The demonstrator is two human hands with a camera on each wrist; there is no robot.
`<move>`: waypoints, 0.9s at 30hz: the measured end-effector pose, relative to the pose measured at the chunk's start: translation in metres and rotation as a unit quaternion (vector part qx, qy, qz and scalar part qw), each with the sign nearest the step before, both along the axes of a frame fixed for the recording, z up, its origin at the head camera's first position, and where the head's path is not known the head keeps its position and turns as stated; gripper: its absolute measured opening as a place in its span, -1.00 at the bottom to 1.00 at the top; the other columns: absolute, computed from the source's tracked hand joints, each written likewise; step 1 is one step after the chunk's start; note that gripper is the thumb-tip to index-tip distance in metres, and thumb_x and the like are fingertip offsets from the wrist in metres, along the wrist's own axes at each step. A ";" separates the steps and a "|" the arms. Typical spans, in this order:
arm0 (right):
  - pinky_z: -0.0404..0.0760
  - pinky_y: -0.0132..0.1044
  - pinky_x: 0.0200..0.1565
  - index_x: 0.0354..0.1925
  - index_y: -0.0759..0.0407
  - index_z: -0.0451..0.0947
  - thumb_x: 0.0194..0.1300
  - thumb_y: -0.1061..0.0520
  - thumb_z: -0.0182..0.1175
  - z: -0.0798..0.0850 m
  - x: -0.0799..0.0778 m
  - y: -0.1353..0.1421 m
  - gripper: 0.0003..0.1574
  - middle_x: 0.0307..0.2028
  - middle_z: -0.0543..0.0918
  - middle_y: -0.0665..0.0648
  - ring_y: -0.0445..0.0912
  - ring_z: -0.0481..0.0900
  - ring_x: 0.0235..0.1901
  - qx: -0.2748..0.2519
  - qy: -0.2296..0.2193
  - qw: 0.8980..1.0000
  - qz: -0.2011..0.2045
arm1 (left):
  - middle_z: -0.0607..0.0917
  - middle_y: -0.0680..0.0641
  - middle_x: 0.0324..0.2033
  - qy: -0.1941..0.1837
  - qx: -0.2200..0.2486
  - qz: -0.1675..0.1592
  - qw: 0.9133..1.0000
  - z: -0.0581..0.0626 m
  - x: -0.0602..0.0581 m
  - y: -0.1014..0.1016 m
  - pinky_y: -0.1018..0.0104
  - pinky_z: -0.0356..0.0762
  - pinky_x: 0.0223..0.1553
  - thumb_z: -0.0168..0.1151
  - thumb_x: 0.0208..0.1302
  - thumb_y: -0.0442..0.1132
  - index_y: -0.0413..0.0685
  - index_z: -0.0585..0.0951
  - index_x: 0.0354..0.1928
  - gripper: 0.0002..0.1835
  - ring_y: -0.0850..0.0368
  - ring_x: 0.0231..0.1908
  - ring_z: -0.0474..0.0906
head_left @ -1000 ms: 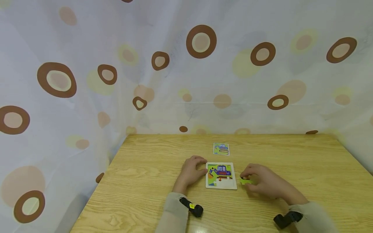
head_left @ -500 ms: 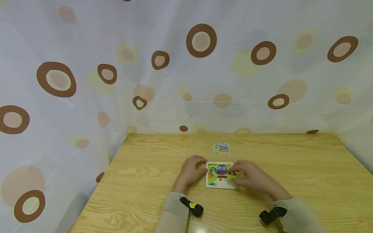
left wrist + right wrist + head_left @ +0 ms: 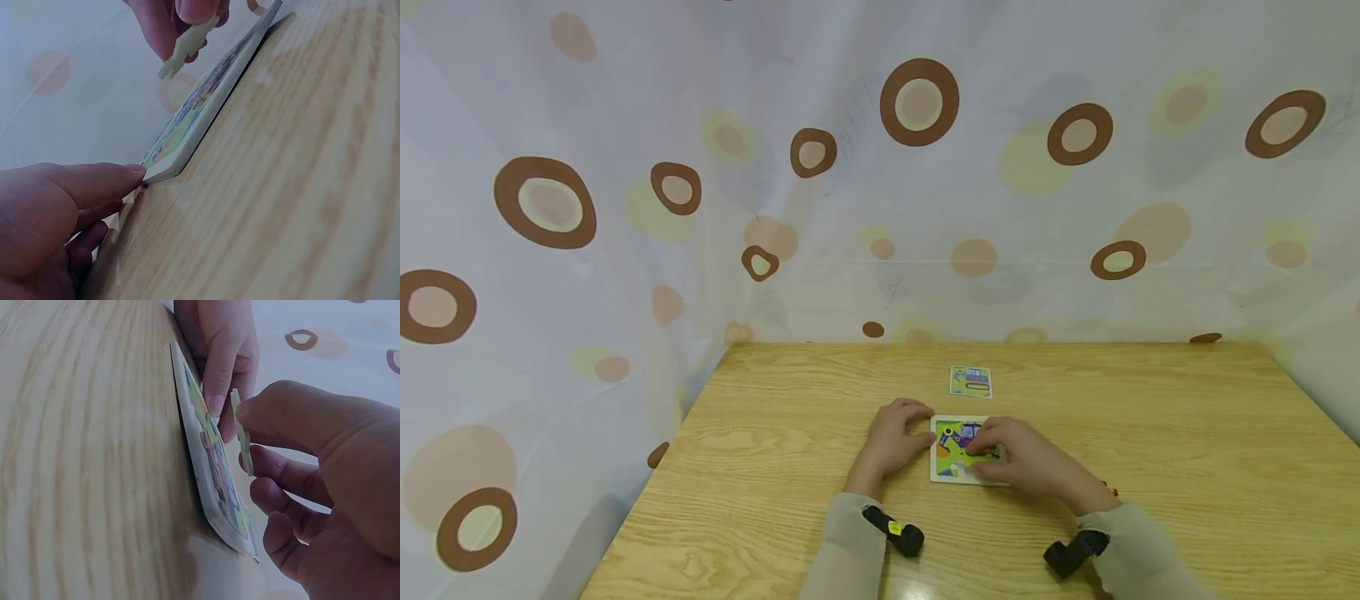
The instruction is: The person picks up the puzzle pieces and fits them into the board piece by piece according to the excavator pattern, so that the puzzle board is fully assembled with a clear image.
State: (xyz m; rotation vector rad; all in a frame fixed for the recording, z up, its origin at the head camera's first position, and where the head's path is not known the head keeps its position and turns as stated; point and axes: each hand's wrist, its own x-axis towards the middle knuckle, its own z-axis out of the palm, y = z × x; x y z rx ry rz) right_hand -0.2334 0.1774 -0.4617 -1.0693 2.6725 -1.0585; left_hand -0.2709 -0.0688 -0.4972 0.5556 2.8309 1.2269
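A square jigsaw board (image 3: pixel 933 458) with a pale rim and a digger picture lies flat on the table. My left hand (image 3: pixel 891 437) rests at its left side, thumb and forefinger spread and touching the rim. In the left wrist view the thumb lies straight against the board's corner. My right hand (image 3: pixel 1030 462) hovers over the board's right part, pinching a thin puzzle piece (image 3: pixel 242 434) between thumb and fingers. From the left wrist view the puzzle piece (image 3: pixel 186 50) hangs tilted just above the board, not touching it. The right hand hides part of the picture.
Beyond the board lies a small picture card (image 3: pixel 971 381) of the same digger. A small orange and dark thing (image 3: pixel 1110 489) peeks out behind the right wrist, mostly hidden. A patterned curtain (image 3: pixel 970 208) closes off the table's (image 3: pixel 790 400) back and sides.
My right hand has moved left from beside the board to above it, carrying the puzzle piece. The left hand stays at the board's left rim.
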 end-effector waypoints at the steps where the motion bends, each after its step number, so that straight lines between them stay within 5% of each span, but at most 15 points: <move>1: 0.59 -0.16 -0.14 -0.12 0.09 0.74 0.26 0.09 0.37 -0.001 -0.001 -0.001 -0.78 -0.20 0.63 -0.06 -0.10 0.55 -0.18 0.002 -0.004 1.000 0.000 | 0.56 0.02 0.14 -0.001 0.000 0.000 1.000 0.000 0.000 0.000 -0.01 0.24 0.30 0.34 0.29 -0.15 0.02 0.67 0.10 -0.66 -0.05 0.24 0.36; 27: 0.55 -0.25 -0.14 -0.17 0.05 0.75 0.23 0.13 0.39 -0.011 -0.001 -0.010 -0.83 -0.22 0.56 -0.11 -0.15 0.49 -0.16 0.033 0.006 0.999 0.006 | 0.56 0.02 0.14 -0.003 -0.001 0.002 1.000 0.000 0.000 0.000 0.00 0.25 0.29 0.33 0.30 -0.15 0.02 0.66 0.11 -0.65 -0.05 0.23 0.36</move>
